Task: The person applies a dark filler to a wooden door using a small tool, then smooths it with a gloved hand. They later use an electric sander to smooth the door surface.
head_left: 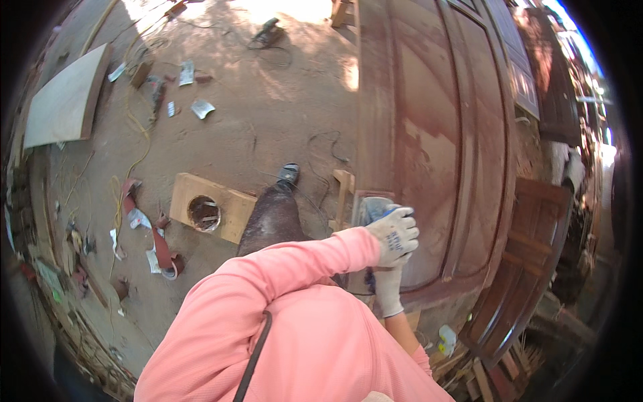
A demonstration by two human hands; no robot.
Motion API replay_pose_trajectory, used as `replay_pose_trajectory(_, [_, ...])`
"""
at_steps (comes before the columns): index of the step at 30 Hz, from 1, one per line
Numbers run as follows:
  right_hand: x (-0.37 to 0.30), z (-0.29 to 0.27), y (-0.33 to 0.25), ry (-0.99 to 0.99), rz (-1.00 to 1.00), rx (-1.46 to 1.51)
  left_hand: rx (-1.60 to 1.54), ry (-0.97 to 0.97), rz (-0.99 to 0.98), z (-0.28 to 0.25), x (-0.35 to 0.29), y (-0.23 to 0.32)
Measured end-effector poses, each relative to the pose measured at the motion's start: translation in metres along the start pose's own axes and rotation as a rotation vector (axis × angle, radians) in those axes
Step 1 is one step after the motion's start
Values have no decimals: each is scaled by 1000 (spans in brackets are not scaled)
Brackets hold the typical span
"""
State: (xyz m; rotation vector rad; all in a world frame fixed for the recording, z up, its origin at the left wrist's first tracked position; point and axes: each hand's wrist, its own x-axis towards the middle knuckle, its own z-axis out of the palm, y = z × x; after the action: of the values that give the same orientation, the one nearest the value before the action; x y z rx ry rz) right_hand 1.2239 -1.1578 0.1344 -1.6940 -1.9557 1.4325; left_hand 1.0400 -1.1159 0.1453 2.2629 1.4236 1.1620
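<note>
A brown panelled wooden door (429,154) lies to the right of my leg, its surface streaked with pale dust. On its near left edge sits a power sander (374,209), blue and grey, mostly covered by my hands. My left hand (394,236), in a pale work glove with dark print, is closed over the sander's top. Just behind it, my right hand (388,289), gloved too, grips the rear part; the left hand hides most of its fingers. A dark cord or handle piece shows beside the right glove.
Left of my leg stands a wooden block (231,208) with a round hole holding small pieces. Curled red sandpaper strips (163,253) and a yellow cord (142,134) lie on the dirt floor. Another power tool (268,33) sits farther off. A dark panelled door (529,261) leans right.
</note>
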Motion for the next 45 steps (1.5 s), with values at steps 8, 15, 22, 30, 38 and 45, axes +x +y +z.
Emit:
replay_pose_trajectory(8, [80, 4, -101, -90, 98, 55, 157, 25, -128, -32, 34, -69])
replay_pose_trajectory(15, [101, 8, -106, -34, -89, -95, 240, 29, -204, -42, 40, -84])
replay_pose_trajectory(22, [110, 7, -91, -36, -192, -97, 244, 59, -224, -49, 42, -83])
replay_pose_trajectory(30, [95, 3, -93, 20, -150, -164, 229, 60, -225, -38, 41, -70])
replay_pose_trajectory(38, [121, -8, -82, -77, -57, 212, 213, 51, -169, -36, 59, -81])
replay_pose_trajectory(45, [219, 8, -159, -77, -229, 62, 358, 107, -181, -78, 104, -176])
